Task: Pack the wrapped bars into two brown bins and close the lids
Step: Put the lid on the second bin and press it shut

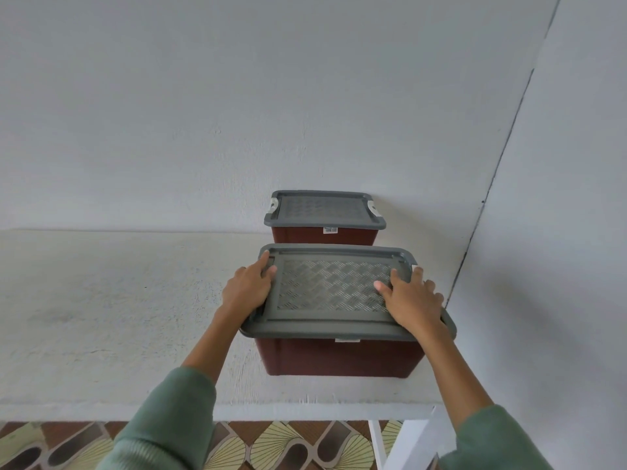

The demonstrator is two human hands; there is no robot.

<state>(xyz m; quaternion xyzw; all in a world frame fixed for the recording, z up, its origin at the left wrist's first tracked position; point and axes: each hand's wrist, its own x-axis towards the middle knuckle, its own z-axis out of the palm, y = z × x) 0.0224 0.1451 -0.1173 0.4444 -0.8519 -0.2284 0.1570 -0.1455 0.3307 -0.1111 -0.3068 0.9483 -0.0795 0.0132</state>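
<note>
Two brown bins stand on the white table, one behind the other at the right. The near brown bin (339,359) carries a grey lid (334,284) with a ribbed pattern. My left hand (246,288) grips the lid's left end, fingers curled over its edge. My right hand (412,300) lies on the lid's right end, fingers spread across the top. The far brown bin (322,236) sits against the wall with its grey lid (324,209) on and white latches at both ends. No wrapped bars are visible.
The white table (118,317) stretches left of the bins. A white wall (237,113) rises behind, and a side wall (559,232) closes the right. Patterned floor (288,446) shows below the table's front edge.
</note>
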